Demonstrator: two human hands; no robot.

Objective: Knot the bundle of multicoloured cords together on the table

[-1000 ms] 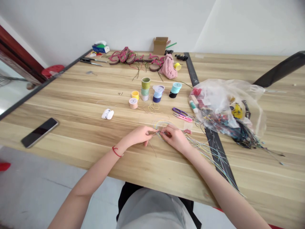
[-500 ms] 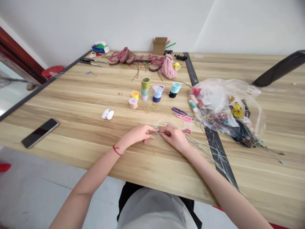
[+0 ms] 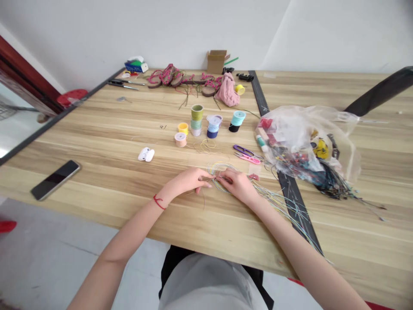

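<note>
A bundle of thin blue, yellow and pale cords (image 3: 274, 199) curves in a loop behind my fingers and trails off to the right, under my right forearm. My left hand (image 3: 193, 178) is closed at the near-left side of the loop, its fingertips pinching the cords. Close against it, my right hand (image 3: 237, 183) also grips the cords, with thumb and index finger together. One loose thread end hangs down below my left fingers. The exact spot where the fingertips meet is too small to make out.
Behind my hands stand stacked thread spools (image 3: 196, 120). Thread snips (image 3: 247, 155) lie beyond my right hand, near a plastic bag (image 3: 300, 142) of cords. An earbud case (image 3: 146, 154) and a phone (image 3: 55, 180) are to the left. Sandals (image 3: 171, 76) lie at the back.
Both hands stay nearly in place on the cords. The loose thread end below my left fingers has shifted slightly to the left.
</note>
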